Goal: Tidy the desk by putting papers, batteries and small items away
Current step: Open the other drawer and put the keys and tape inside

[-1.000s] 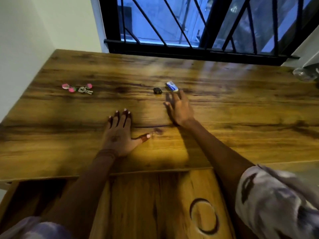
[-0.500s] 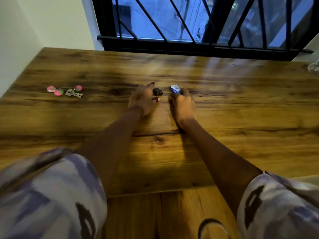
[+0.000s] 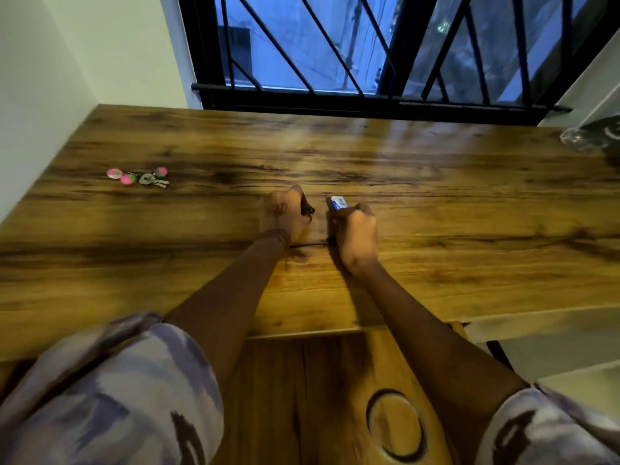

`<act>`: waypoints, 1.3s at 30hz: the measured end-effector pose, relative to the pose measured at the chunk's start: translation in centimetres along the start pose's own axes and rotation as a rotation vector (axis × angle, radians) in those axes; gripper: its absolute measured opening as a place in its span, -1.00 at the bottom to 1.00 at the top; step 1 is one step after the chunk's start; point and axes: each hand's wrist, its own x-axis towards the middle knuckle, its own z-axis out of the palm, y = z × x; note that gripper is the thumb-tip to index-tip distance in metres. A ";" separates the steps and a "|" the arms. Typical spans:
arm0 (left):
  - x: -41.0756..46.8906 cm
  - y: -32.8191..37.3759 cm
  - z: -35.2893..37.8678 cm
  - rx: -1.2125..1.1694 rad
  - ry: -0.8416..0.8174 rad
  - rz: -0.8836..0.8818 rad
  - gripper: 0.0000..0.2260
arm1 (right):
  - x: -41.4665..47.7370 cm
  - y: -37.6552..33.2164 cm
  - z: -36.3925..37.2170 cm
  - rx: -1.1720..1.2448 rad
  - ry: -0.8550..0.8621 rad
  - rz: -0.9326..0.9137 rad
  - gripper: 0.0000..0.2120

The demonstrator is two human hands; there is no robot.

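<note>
Head view, wood-grain desk (image 3: 469,229) below a black window grille (image 3: 369,104).

Far left, at 10 o'clock from the hands: bunch of keys (image 3: 152,179) with three pink round tags, lying flat on the desk, well apart from both hands.

Desk centre: left hand (image 3: 283,214), knuckles up, fingers curled together and clamped on a small black item (image 3: 307,208). The item shows at the hand's 3 o'clock side; most of it is hidden by the fingers.

Just beside it, at 3 o'clock: right hand (image 3: 355,229), fingers curled tight round a small blue-and-white pack (image 3: 337,203). The pack sticks out of the fist towards 11 o'clock. The hands are near each other but apart. Cannot tell whether either item rests on the desk or is lifted.

Far right, at 2 o'clock from the hands: a clear, blurred object (image 3: 585,140) at the desk edge.

Bottom, at 6 o'clock: lower wooden panel (image 3: 302,397) bearing a dark ring (image 3: 369,417), flanked by patterned sleeves (image 3: 117,397).
</note>
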 end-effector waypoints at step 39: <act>-32.4 -6.8 -5.4 -0.197 -0.120 -0.236 -0.69 | -31.5 -0.2 -0.4 -0.113 0.047 -0.258 -0.85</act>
